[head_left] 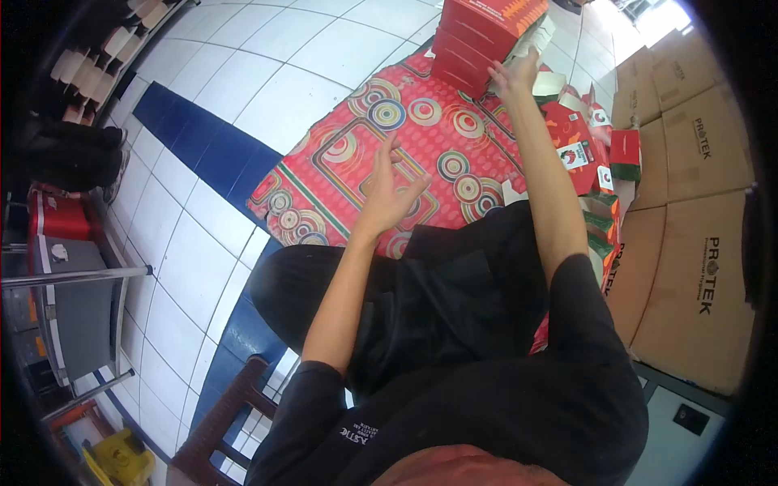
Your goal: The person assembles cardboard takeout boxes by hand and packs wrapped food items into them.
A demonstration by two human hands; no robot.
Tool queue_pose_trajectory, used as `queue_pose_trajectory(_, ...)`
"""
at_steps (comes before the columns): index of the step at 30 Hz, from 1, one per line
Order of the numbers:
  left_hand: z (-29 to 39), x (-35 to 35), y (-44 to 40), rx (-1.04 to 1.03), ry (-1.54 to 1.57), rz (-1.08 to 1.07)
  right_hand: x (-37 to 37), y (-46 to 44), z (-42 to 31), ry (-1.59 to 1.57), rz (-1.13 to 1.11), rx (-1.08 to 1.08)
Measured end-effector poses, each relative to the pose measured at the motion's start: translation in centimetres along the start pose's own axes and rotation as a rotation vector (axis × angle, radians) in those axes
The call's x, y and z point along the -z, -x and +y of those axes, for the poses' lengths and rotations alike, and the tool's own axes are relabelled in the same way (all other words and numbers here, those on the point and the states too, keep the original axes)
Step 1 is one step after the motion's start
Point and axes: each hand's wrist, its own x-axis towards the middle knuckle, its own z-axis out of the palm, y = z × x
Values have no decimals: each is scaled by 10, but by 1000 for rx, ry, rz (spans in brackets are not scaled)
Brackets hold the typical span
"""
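Observation:
My left hand (392, 194) is raised over the patterned red cloth (340, 166), its fingers apart and nothing in it. My right hand (515, 75) reaches forward beside a stack of red boxes (478, 44), fingers spread, close to the boxes' right side; whether it touches them I cannot tell. Pale flaps (536, 38) show just beyond that hand. Right of my right forearm lies a heap of red and green printed packaging (571, 138) with white labels.
Large brown cartons (705, 138) are stacked along the right. A brown chair (223, 413) stands at the lower left. Further left are a grey cabinet (81, 308) and a metal rail (97, 278). Another person's dark-clothed legs (77, 150) show at the upper left, on the tiled floor.

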Motion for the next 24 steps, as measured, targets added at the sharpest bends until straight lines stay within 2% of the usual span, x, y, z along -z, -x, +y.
queue_pose_trajectory(2, 5, 0, 1, 27, -1, -8, 40, 21, 21, 76, -137, 61)
queue_pose_trajectory(4, 18, -3, 4, -48, 43, 111, 84, 39, 69, 183, -212, 20)
queue_pose_trajectory(5, 14, 0, 4, -31, 37, 103, 100, 59, 79, 184, -201, 3)
queue_pose_trajectory(6, 8, 7, 3, 2, 144, -27, 116, 82, 89, 302, -263, -204)
queue_pose_trajectory(7, 30, 10, 6, 5, 194, -75, 124, 96, 98, 427, -336, -416)
queue_pose_trajectory(8, 53, 12, 8, 10, 244, -123, 120, 101, 105, 435, -337, -448)
queue_pose_trajectory(10, 126, 23, 2, 25, 448, -274, 111, 110, 119, 777, -778, -290)
queue_pose_trajectory(11, 156, 21, -5, -167, 511, -359, 109, 110, 133, 791, -783, -320)
queue_pose_trajectory(13, 210, 17, -16, -505, 613, -542, 103, 108, 164, 889, -1048, 89)
queue_pose_trajectory(14, 222, 18, -13, -557, 600, -593, 104, 121, 177, 901, -1055, 70)
queue_pose_trajectory(15, 231, 15, -8, -582, 552, -645, 113, 140, 190, 1103, -1171, 340)
queue_pose_trajectory(16, 237, 12, -3, -623, 485, -669, 109, 121, 185, 1320, -1272, 697)
queue_pose_trajectory(17, 239, 13, 1, -618, 414, -710, 91, 104, 191, 1324, -1246, 705)
queue_pose_trajectory(19, 235, 16, 3, -539, 381, -717, 123, 117, 197, 1569, -1459, 231)
queue_pose_trajectory(20, 236, 18, 3, -548, 363, -736, 119, 125, 187, 1616, -1580, 332)
queue_pose_trajectory(21, 240, 22, 9, -561, 295, -744, 106, 110, 187, 1630, -1570, 372)
queue_pose_trajectory(24, 243, 32, 21, -532, 192, -747, 113, 125, 194, 1548, -1420, 231)
